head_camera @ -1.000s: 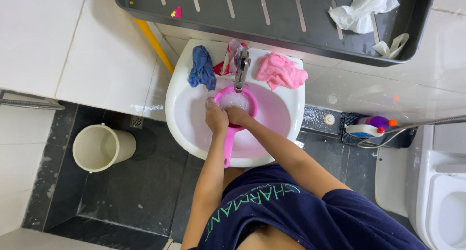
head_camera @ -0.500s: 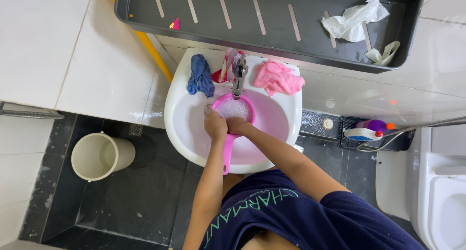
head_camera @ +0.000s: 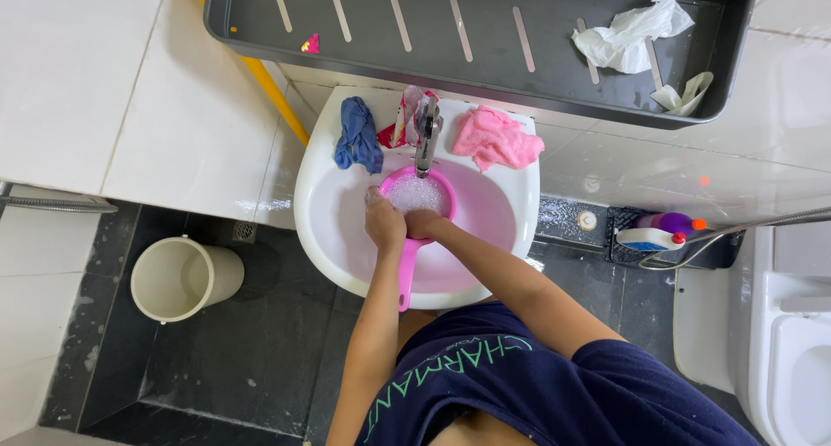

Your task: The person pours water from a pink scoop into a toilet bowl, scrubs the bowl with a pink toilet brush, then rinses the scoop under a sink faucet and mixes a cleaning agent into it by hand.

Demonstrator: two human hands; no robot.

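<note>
While under tap, hands (head_camera: 405,225) gripping pink strainer (head_camera: 415,205).

White basin (head_camera: 325,212): pink scoop (head_camera: 414,205); rim: blue cloth (head_camera: 357,136), pink cloth (head_camera: 495,138).

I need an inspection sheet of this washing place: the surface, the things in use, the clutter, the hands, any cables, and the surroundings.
Surface: white sink against a tiled wall, wet inside.
Things in use: pink scoop with a long handle lies in the sink under the tap, foamy water in it.
Clutter: blue cloth and pink cloth on the sink's back rim, a patterned cloth behind the tap; crumpled white bag in the dark shelf tray above.
Hands: left hand and right hand both at the scoop's rim; grip cannot be told.
Cables: nothing seen; a metal hose at each side.
Surroundings: cream bucket on the dark floor, purple bottle, toilet at right.
</note>
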